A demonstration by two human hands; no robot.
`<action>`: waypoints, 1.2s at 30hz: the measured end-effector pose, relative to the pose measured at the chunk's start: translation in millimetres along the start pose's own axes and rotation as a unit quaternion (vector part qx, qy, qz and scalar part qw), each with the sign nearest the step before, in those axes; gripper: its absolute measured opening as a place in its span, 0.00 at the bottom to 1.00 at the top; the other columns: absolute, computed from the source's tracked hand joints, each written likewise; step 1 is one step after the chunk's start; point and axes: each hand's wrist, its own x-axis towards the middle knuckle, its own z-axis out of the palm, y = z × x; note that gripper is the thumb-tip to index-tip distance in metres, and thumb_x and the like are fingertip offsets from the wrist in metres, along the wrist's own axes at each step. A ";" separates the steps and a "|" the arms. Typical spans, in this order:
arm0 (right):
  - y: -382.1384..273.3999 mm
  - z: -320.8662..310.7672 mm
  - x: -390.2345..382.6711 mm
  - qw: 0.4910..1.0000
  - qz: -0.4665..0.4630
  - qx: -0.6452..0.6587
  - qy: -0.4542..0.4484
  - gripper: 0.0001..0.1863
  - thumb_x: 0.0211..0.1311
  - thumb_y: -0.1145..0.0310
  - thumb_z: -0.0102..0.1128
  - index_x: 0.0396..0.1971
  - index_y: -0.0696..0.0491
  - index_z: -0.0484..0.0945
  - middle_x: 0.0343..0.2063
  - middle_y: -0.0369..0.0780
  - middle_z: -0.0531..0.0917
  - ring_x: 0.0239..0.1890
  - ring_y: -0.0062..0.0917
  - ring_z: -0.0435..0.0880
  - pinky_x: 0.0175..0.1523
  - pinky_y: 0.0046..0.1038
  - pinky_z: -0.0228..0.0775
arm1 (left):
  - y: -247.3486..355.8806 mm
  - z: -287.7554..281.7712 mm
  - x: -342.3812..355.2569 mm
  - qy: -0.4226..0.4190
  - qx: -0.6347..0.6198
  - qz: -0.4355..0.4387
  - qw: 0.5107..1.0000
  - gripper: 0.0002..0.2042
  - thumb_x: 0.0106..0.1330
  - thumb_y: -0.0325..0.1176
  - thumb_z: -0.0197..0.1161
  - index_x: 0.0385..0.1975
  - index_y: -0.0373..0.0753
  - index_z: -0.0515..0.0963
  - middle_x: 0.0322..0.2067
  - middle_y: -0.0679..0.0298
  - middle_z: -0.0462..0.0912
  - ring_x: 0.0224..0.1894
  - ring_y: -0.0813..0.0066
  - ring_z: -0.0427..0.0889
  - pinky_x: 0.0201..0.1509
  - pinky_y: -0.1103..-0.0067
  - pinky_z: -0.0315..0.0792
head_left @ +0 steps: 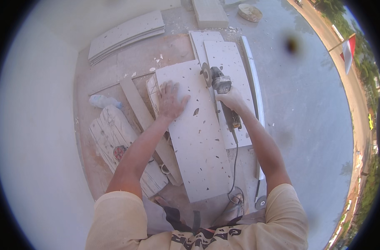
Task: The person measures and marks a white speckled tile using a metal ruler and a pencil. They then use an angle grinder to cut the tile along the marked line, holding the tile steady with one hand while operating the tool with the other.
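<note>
A long pale slab (198,150) with dark speckles, like terrazzo, lies lengthwise in front of me. My left hand (172,101) rests flat on its upper left part, fingers spread. In my right hand (232,99) is a dusty angle grinder (221,83), gripped around its body. The grinder's round disc (206,75) stands upright at the slab's right edge near the far end; whether it touches the slab I cannot tell. A black cord (236,162) runs from the grinder back toward my feet. Another speckled slab (229,62) lies to the right, below the grinder.
Stacked white boards (127,35) lie at the far left, near a pale wall. A plastic bottle (105,101), a dusty plank (138,166) and a red disc-shaped thing (119,152) are at left. A long metal bar (253,79) lies at right. A round basin (250,12) stands beyond.
</note>
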 end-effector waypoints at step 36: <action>13.8 1.0 1.1 1.000 -0.021 0.021 -0.007 0.25 0.42 0.61 0.71 0.42 0.60 0.83 0.32 0.46 0.86 0.33 0.33 0.86 0.39 0.34 0.78 | -3.6 3.4 -2.8 0.053 0.013 0.044 0.998 0.36 0.67 0.53 0.67 0.69 0.35 0.71 0.72 0.45 0.64 0.76 0.44 0.56 0.80 0.53 0.49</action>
